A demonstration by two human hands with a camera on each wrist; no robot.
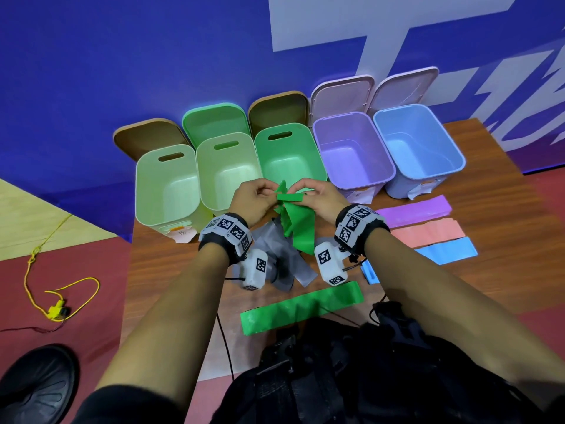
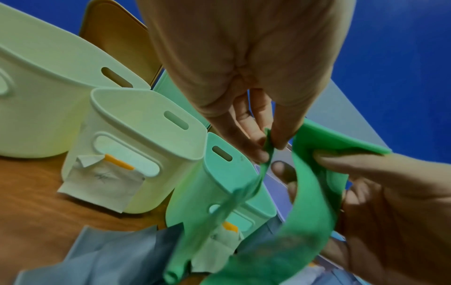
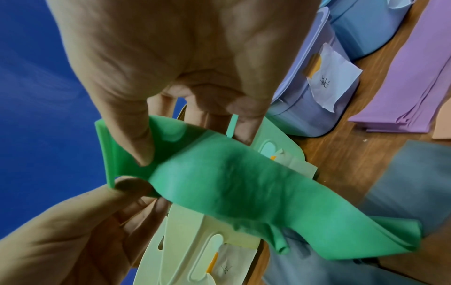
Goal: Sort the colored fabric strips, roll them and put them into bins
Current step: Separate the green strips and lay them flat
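Near edge: your dark torso gear overlaps the table [image 1: 159, 270]; a second green strip [image 1: 301, 307] lies flat just beyond it.
Under your wrists: crumpled grey fabric [image 1: 275, 255] lies beneath the hanging strip and is partly hidden by the wrist cameras.
Right side: three flat strips in a row, purple [image 1: 415, 211], pink [image 1: 428, 234], blue [image 1: 448, 250]; a small blue piece lies near the blue one.
Left hand [image 1: 252, 195]: raised above the table; you pinch one edge of the green strip [image 1: 301, 228] between thumb and fingertips.
Right hand [image 1: 321, 195]: level with the left, just beside it; thumb and fingers pinch the strip's folded top end.
Strip position: held in the air in front of the bins, its tail hanging down to the grey fabric.
Bins, far: five open, two pale green [image 1: 159, 206], one green [image 1: 318, 166], one purple [image 1: 388, 166], one blue [image 1: 455, 154].
Lids: five, propped behind against the blue wall.
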